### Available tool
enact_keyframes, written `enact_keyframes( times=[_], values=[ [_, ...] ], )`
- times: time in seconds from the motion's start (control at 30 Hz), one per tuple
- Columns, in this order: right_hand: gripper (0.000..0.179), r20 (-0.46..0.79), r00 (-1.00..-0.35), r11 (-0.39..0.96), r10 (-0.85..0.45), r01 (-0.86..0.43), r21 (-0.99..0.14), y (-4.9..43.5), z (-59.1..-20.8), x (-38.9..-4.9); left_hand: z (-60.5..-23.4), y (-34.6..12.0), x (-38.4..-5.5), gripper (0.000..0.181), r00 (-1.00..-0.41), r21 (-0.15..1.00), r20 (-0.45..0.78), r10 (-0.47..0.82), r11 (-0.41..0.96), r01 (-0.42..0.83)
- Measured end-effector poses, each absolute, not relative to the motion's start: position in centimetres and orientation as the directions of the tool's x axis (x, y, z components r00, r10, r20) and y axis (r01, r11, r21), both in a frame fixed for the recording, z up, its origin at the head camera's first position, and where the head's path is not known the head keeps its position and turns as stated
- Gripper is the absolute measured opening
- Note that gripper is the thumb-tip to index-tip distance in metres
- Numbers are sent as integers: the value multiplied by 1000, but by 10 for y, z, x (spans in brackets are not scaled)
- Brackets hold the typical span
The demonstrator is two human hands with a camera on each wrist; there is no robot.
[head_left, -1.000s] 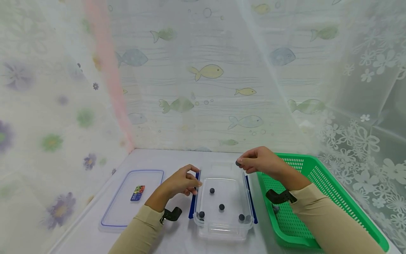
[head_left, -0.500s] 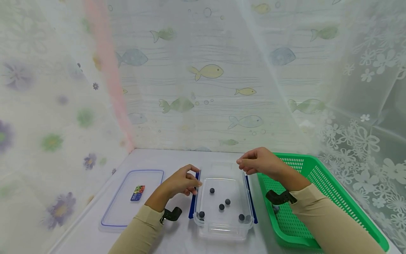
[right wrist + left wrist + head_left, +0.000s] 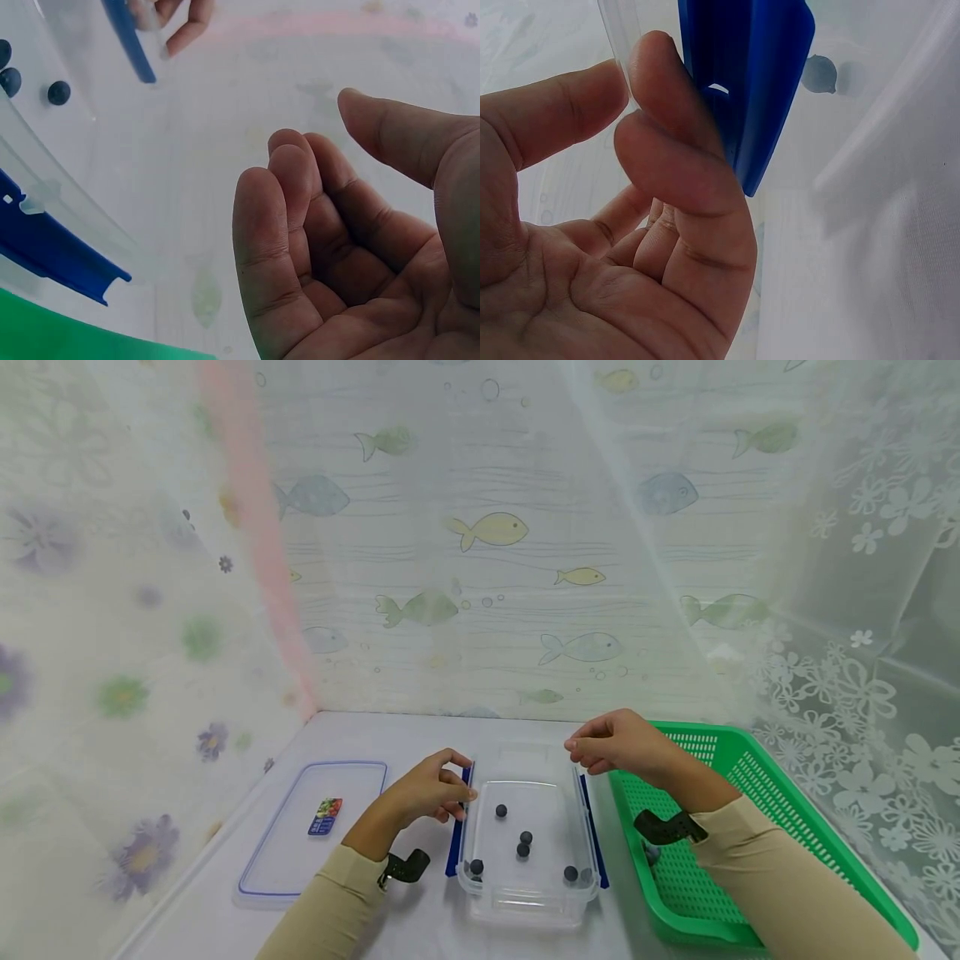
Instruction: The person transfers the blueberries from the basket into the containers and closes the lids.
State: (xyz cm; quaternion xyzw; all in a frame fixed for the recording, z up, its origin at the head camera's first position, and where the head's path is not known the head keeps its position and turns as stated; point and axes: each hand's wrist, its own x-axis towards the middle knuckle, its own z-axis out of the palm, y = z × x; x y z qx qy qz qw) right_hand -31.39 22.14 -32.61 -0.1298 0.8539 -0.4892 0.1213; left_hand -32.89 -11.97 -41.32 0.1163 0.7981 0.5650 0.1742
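A clear plastic container [image 3: 558, 906] with blue side clips [image 3: 591, 827] stands before me, with several small dark blueberry-like balls [image 3: 501, 811] scattered inside. My left hand [image 3: 429, 789] holds the container's left rim, its thumb and fingers on either side of the wall. In the left wrist view, the left fingers [image 3: 679, 161] lie against a blue clip [image 3: 765, 82]. Above the container's far right corner hovers my right hand [image 3: 618, 745], holding nothing. The right wrist view shows its thumb [image 3: 397, 135] apart from the bent fingers [image 3: 261, 232].
To the right stands a green basket [image 3: 825, 852] with perforated walls, partly under the right forearm. Bluish round things [image 3: 652, 853] lie inside it. A clear lid [image 3: 273, 852] with a blue seal and a label [image 3: 326, 817] lies at the left. Patterned sheets [image 3: 487, 610] surround the table.
My right hand has let go of a dark ball, which dropped into the container and rolled left against another. That hand has then shifted slightly right. The left hand has stayed on the rim.
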Motion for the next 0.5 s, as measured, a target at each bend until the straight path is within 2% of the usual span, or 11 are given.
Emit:
enact_keyframes(
  times=[0.5],
  values=[
    [33,-107,-933,506,-344,-88,-858,245,-331,-306,-412,-120,-329,57,-910,944,-148,387,330,-14]
  ],
)
